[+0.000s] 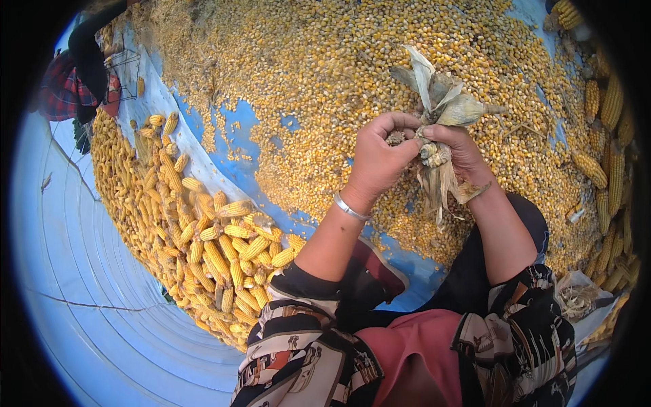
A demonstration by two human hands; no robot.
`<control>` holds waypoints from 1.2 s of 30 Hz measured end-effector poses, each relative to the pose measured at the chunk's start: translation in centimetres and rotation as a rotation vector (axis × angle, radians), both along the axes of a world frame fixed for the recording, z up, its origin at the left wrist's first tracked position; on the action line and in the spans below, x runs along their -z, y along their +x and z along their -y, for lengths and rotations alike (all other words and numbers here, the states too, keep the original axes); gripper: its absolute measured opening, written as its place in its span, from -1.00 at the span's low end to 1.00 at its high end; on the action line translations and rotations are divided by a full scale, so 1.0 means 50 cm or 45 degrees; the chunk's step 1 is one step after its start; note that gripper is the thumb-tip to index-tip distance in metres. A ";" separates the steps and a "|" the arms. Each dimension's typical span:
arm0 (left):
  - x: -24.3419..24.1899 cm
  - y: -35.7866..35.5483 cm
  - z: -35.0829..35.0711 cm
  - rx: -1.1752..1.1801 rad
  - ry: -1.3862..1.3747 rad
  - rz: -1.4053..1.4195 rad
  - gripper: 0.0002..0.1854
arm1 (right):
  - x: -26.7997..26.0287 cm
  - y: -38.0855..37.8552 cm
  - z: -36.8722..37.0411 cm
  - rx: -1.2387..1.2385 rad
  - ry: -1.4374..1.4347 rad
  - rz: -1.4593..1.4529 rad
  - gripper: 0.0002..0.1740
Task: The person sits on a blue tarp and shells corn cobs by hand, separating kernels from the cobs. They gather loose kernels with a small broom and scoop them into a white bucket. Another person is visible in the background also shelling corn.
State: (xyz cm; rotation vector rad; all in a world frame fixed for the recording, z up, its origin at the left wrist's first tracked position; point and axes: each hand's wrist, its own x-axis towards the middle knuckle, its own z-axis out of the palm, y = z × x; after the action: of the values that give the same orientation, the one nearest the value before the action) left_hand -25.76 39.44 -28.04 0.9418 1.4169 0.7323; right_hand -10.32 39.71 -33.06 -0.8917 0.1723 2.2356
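Both of my hands meet over a wide spread of loose corn kernels (315, 91). My left hand (384, 150), below a silver bracelet (351, 207), pinches the inner side of a dried corn husk bundle (460, 109), close to its knotted middle. On the other side, my right hand (457, 147) grips the same bundle, thumb against the knot. Pale husk leaves stick up above the fingers, and dry strips hang below them. A small brown clump (395, 138) shows between my left thumb and forefinger. My palms and some fingertips are hidden.
A large heap of husked corn cobs (218, 259) lies to the left, beside a blue tarp (244, 119). More cobs (614, 168) are piled at the right edge, near a plastic bag (577, 295). At upper left is another person's dark sleeve (86, 51) beside plaid cloth (61, 89).
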 end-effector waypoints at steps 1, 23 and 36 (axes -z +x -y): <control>0.001 -0.001 0.003 0.021 0.012 -0.027 -0.78 | 0.000 -0.001 0.002 0.010 0.023 0.045 -0.55; 0.054 0.072 -0.020 -0.202 0.554 -0.416 -0.60 | 0.010 -0.009 0.009 0.175 -0.031 -0.080 -0.48; -0.016 0.014 -0.027 0.111 0.758 -0.651 -0.77 | 0.017 -0.007 0.012 0.230 -0.011 -0.010 -0.47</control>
State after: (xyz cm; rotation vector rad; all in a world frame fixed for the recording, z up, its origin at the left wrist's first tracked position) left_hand -25.07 40.80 -27.22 1.7381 1.6080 0.9092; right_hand -10.68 39.13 -33.89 -0.8379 0.2561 2.0725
